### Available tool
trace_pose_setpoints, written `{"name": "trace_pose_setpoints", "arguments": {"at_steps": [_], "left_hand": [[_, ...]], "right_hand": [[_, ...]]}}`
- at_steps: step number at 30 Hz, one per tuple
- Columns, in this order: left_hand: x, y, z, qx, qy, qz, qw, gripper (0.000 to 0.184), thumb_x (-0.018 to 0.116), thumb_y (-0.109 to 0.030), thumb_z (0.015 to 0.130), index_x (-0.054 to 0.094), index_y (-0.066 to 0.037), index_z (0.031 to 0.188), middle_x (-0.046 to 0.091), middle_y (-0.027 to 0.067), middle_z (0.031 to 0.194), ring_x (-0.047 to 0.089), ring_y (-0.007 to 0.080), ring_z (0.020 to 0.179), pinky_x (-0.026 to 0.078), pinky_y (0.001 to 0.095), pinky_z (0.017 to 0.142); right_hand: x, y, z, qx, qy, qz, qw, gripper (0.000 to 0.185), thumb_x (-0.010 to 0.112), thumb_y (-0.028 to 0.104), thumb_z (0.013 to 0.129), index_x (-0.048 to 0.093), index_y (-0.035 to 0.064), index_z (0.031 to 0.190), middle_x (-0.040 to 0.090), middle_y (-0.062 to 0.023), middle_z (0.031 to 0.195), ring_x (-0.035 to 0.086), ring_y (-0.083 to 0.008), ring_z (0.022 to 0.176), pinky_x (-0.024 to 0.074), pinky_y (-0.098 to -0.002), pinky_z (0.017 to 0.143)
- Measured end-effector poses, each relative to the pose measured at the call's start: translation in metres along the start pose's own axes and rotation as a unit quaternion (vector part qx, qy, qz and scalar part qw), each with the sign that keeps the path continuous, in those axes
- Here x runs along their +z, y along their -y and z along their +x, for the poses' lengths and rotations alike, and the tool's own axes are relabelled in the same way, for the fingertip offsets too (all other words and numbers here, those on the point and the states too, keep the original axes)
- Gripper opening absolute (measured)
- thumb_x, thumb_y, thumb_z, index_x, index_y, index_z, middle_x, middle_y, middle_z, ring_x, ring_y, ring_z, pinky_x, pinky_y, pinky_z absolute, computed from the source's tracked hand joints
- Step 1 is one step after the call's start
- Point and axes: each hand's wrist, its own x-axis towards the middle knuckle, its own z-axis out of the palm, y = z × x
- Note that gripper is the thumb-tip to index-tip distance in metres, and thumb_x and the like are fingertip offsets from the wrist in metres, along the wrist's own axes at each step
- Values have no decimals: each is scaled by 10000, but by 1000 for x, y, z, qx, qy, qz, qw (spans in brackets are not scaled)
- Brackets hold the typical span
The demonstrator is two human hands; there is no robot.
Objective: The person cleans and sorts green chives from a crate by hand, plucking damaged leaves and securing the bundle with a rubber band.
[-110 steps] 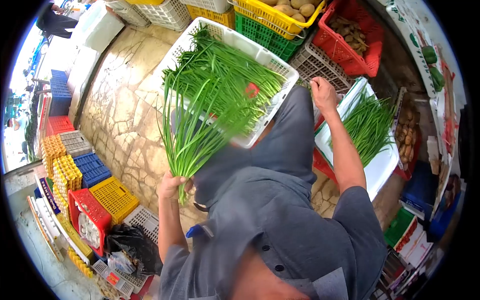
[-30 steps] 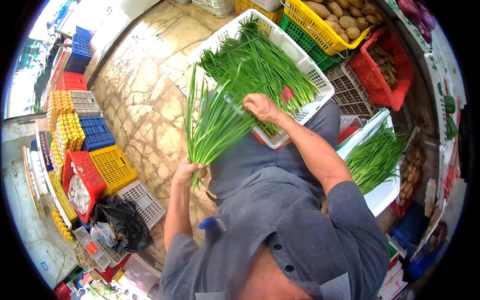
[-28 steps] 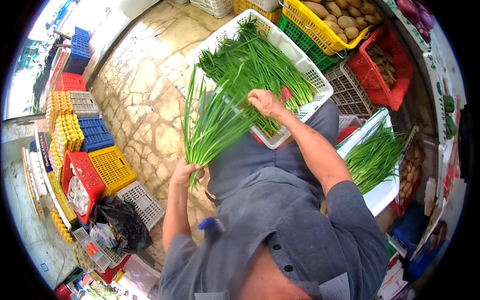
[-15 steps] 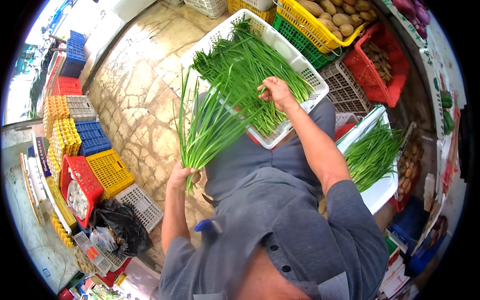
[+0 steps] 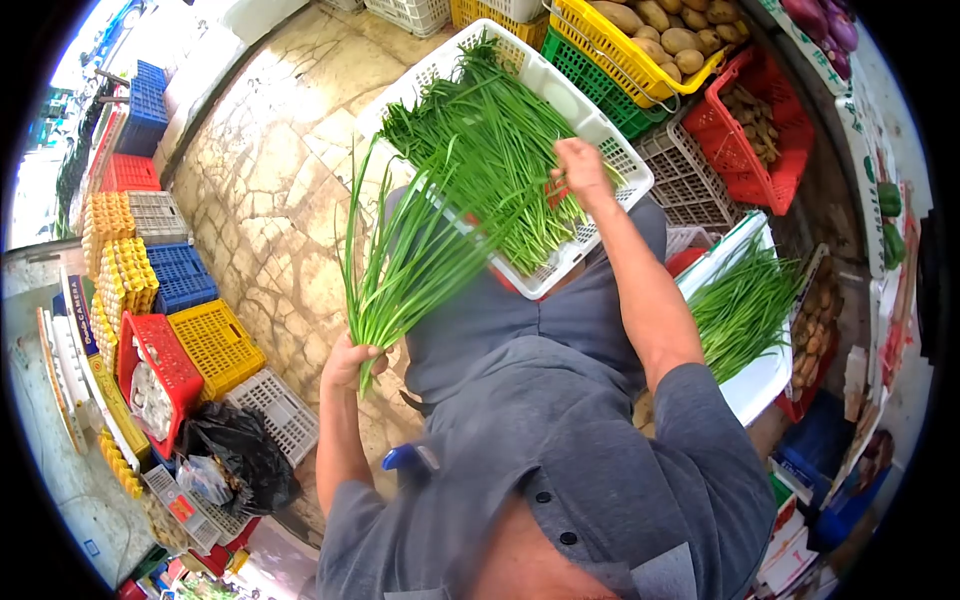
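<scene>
My left hand (image 5: 350, 360) is closed around the lower ends of a bunch of Chinese chives (image 5: 410, 270). The long green leaves fan up and to the right over my thigh. Farther up, my right hand (image 5: 583, 172) hovers over the right side of a white plastic basket (image 5: 625, 165) resting at my knees. Its fingers are pinched together, and what lies between them is too small to make out. Many more chives (image 5: 490, 120) lie loosely in the basket, pale stem ends toward the lower right.
To my right a white foam box (image 5: 765, 375) holds more chives. Beyond the basket are a yellow crate (image 5: 600, 40) of potatoes and a red basket (image 5: 740, 150). Stacked crates, egg trays (image 5: 125, 275) and a black bag (image 5: 240, 450) stand at left on the stone floor (image 5: 290, 190).
My right hand has moved to the right and slightly up, away from the held bunch. My left hand has shifted slightly left and down, and the chives in it have spread wider.
</scene>
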Motion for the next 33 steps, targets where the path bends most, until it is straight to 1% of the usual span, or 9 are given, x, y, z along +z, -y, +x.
{"name": "trace_pose_setpoints", "arguments": {"at_steps": [3, 6, 10, 12, 15, 18, 25, 30, 33], "left_hand": [[-1, 0, -3, -6, -13, -2, 1000, 492, 766, -34, 715, 596, -5, 1176, 641, 101, 898, 592, 164, 605, 450, 266, 455], [-3, 1, -1, -7, -11, -10, 1000, 487, 762, -25, 715, 599, -3, 1174, 646, 108, 908, 594, 165, 605, 448, 262, 457], [-10, 4, 2, -9, 3, -12, 1000, 475, 756, -21, 721, 605, -3, 1170, 650, 117, 917, 597, 169, 606, 451, 264, 460], [-9, 4, 3, -12, 6, -16, 1000, 474, 758, -18, 719, 607, -4, 1168, 654, 123, 911, 600, 172, 607, 452, 267, 461], [-4, 3, 2, -10, 2, -20, 1000, 466, 758, -15, 720, 612, -7, 1162, 663, 135, 898, 601, 175, 601, 456, 272, 461], [-7, 4, 3, -11, 4, -16, 1000, 464, 752, -18, 722, 615, -10, 1166, 664, 140, 897, 595, 174, 590, 456, 271, 459], [0, 2, 1, -9, 2, -16, 1000, 477, 753, -31, 725, 616, -9, 1181, 665, 136, 889, 576, 169, 572, 447, 264, 458], [-2, 5, 7, 6, -20, 5, 1000, 480, 742, -53, 717, 600, 14, 1171, 675, 147, 855, 538, 190, 469, 420, 295, 436], [-4, 4, 5, 8, -19, 15, 1000, 483, 743, -54, 715, 596, 16, 1170, 673, 153, 858, 538, 191, 470, 425, 300, 437]], "right_hand": [[-45, -9, 13, 7, -16, 100, 995, 188, 617, 266, 1005, 617, 80, 976, 539, 19, 721, 513, -84, 587, 520, -261, 570], [-47, -9, -12, 99, 85, -138, 982, 198, 617, 276, 997, 636, 79, 982, 566, 15, 748, 552, -85, 629, 548, -260, 610], [-17, -59, -46, -103, 264, -451, 847, 288, 600, 269, 937, 674, 10, 1039, 686, -240, 870, 678, -374, 836, 528, -453, 765], [4, -66, -57, -159, 237, -497, 819, 277, 588, 258, 941, 633, 19, 1071, 663, -281, 857, 656, -429, 818, 510, -490, 705], [34, -54, -61, -163, 184, -399, 883, 239, 595, 238, 932, 583, 25, 1041, 629, -287, 781, 624, -464, 751, 487, -518, 645], [51, -85, -50, -176, 253, -429, 849, 189, 595, 209, 921, 551, 37, 985, 600, -264, 715, 594, -484, 706, 475, -531, 615], [38, -74, -55, -190, 271, -515, 791, 203, 559, 142, 882, 685, 16, 978, 678, -275, 852, 663, -461, 817, 519, -533, 738], [25, -97, -41, -207, 177, -327, 905, 197, 580, 195, 956, 596, 27, 854, 626, -128, 760, 616, -320, 635, 551, -420, 603], [8, -92, -34, -10, 144, -111, 983, 180, 593, 240, 994, 618, 75, 926, 584, -3, 796, 556, -140, 588, 606, -356, 668]]}}
